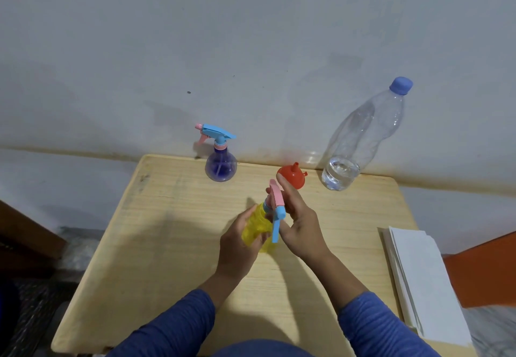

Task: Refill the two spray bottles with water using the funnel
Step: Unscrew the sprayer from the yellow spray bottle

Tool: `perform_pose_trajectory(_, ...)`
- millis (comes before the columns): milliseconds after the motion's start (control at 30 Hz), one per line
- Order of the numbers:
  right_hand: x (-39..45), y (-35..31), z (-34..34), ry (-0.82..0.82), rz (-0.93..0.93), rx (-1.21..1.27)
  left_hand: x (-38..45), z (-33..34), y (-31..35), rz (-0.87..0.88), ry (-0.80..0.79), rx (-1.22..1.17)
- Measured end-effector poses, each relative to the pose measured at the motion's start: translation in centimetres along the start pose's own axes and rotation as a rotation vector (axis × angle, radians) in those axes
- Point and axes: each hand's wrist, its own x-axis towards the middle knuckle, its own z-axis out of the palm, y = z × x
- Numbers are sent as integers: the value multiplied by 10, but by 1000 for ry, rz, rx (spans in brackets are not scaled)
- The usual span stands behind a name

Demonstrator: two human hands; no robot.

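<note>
Head view: yellow spray bottle (pixel 257 228), water bottle (pixel 360 136) unlabelled.

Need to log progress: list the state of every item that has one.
yellow spray bottle: left hand grips body, right hand holds its sprayer head
purple spray bottle: upright, sprayer on
water bottle: capped, little water left
red funnel: lying unused

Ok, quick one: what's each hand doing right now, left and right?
Left hand: grips the yellow spray bottle by its body.
Right hand: holds the bottle's pink and blue spray head.
</note>
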Motion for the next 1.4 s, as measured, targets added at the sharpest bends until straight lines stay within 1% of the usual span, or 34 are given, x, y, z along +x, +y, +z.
perform_pose_trajectory(133,6,2,0,27,-17,-37,1,-1,1,-10,1,1)
perform_pose_trajectory(267,2,2,-5,-73,11,-15,1,-1,0,-19,-5,-3)
perform_pose_trajectory(400,6,-1,-6,-81,39,-6,1,-1,-1,-21,-9,-4)
perform_pose_trajectory(533,5,-2,-9,-155,64,14,2,-2,1,-8,-2,7)
perform_pose_trajectory(667,9,-5,-9,-143,47,24,2,-2,0,-14,-16,1)
perform_pose_trajectory(800,9,-8,-10,-164,73,115,2,-3,-1,-14,-24,1)
perform_pose_trajectory(933,12,-2,-12,-204,88,102,2,-2,-2,-10,-14,6)
perform_pose_trajectory(1067,16,3,-10,-113,75,53,3,-1,-2,-10,-5,13)
perform_pose_trajectory(1200,14,-1,-11,-134,57,87,3,-2,-3,-16,-15,2)
perform_pose_trajectory(1400,35,-18,-16,-43,-57,34,3,-2,-2,-15,5,-4)
